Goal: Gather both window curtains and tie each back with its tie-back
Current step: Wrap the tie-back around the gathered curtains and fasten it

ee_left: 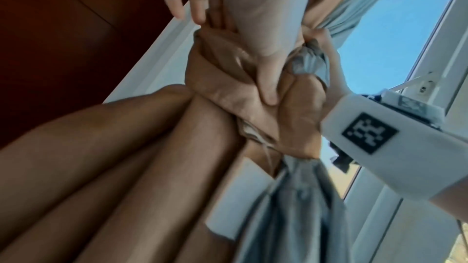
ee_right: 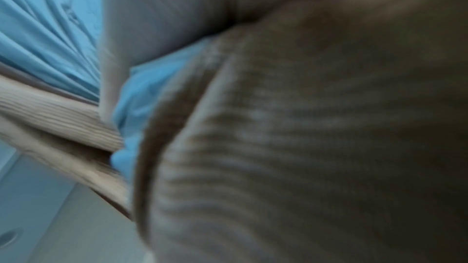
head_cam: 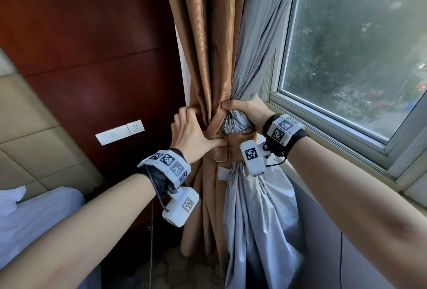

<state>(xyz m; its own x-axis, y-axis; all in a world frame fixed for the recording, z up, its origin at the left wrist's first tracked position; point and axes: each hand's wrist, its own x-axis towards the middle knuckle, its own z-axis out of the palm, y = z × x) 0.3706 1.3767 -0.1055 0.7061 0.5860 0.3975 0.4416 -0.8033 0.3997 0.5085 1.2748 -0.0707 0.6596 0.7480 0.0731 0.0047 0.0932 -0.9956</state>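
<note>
A brown curtain [head_cam: 201, 46] with a grey lining [head_cam: 258, 208] hangs gathered into one bundle beside the window. A brown tie-back [head_cam: 240, 147] wraps round the bundle's waist. My left hand [head_cam: 191, 131] grips the bundle from the left; its thumb [ee_left: 266, 79] presses the tie-back [ee_left: 228, 91] end flat, and its fingers curl into the folds behind. My right hand [head_cam: 247, 109] grips the curtain just above the band from the right, with the grey lining bulging under its palm. The right wrist view shows only blurred ribbed brown fabric [ee_right: 303, 127] close up.
The window [head_cam: 358, 46] and its pale frame [head_cam: 335, 124] are on the right. On the left a dark wood wall panel [head_cam: 80, 46] carries a white switch and socket [head_cam: 120, 132]. A padded headboard [head_cam: 27, 127] and a bed [head_cam: 34, 219] fill the lower left. A white tag [head_cam: 223, 173] hangs under the band.
</note>
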